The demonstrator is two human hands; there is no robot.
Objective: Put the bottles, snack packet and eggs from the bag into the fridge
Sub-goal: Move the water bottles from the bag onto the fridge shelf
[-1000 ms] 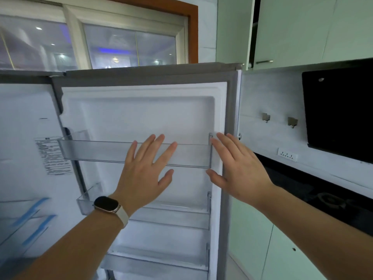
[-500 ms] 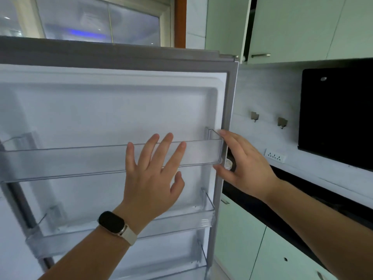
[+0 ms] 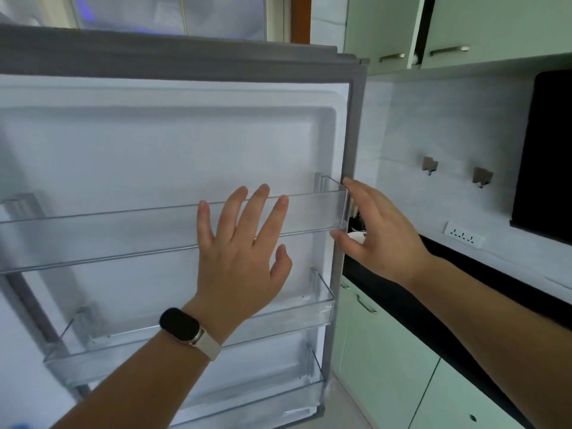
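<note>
The fridge door (image 3: 154,150) stands open with its white inner side facing me. Its three clear door shelves hold nothing: top shelf (image 3: 108,233), middle shelf (image 3: 278,323), bottom shelf (image 3: 263,400). My left hand (image 3: 241,261), with a black watch on its wrist, lies flat and spread against the front of the top shelf. My right hand (image 3: 380,236) grips the door's grey right edge, thumb in front and fingers curled behind. No bag, bottles, snack packet or eggs are in view.
Right of the door runs a black counter (image 3: 433,305) over pale green cabinets (image 3: 387,366). Above it are a wall socket (image 3: 463,239), two hooks (image 3: 429,164), a black hood (image 3: 544,156) and upper cabinets (image 3: 495,26). A small white object (image 3: 356,235) shows behind the door edge.
The door has swung round and fills more of the view; the fridge interior at left has gone from sight. My right hand has closed around the door's edge.
</note>
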